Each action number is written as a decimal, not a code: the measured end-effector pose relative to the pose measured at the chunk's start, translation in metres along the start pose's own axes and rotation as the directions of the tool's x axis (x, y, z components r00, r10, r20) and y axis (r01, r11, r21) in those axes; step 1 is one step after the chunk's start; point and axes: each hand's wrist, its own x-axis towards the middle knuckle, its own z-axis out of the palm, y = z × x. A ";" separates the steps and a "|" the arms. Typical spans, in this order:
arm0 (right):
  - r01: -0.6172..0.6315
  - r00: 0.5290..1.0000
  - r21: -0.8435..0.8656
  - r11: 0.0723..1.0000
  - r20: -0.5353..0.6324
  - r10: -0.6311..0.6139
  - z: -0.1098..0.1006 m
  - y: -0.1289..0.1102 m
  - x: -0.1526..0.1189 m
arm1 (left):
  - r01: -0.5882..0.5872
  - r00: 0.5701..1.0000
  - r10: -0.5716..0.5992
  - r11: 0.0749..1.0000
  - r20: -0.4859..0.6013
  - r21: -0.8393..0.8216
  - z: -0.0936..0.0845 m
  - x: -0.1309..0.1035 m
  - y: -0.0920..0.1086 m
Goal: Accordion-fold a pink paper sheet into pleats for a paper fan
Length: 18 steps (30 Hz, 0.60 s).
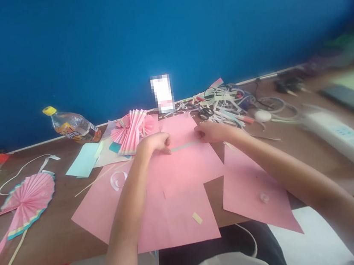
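Both hands work over pink paper sheets (188, 170) in the middle of the table. A thin pale green paper strip (185, 146) runs across the pink paper from one hand to the other. My left hand (158, 142) pinches its left end, thumb and finger closed. At the other end, the fingers of my right hand (207, 131) are closed on the strip too. A folded pink paper fan (133, 131) lies just behind my left hand. Scissors (206, 112) with dark handles rest behind my right hand.
Tangled paper scraps (227, 100) lie along the blue wall, beside a bright blurred-out rectangle (162, 93). At left are a soda bottle (75, 127), light blue paper (83, 160) and a finished pink fan (33, 197). A white power strip (342, 138) sits at right.
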 end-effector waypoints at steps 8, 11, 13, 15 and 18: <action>0.123 0.992 -0.150 0.981 0.006 -0.124 -0.002 0.004 -0.004 | -0.053 0.998 0.054 0.998 0.022 -0.021 -0.002 -0.008 0.005; 0.155 0.987 -0.196 0.968 -0.020 -0.162 0.001 0.006 -0.002 | -0.152 0.988 0.152 0.988 -0.010 -0.004 0.000 -0.008 0.019; 0.180 0.981 -0.241 0.954 -0.025 -0.191 0.002 0.008 0.000 | -0.243 0.969 0.241 0.970 -0.055 -0.023 0.005 -0.004 0.031; 0.200 0.977 -0.281 0.939 -0.021 -0.214 0.003 0.009 0.001 | -0.281 0.955 0.278 0.960 -0.104 -0.013 0.010 0.001 0.042; 0.240 0.967 -0.320 0.917 -0.006 -0.255 0.000 0.008 -0.002 | -0.274 0.946 0.281 0.960 -0.163 0.062 0.015 0.007 0.050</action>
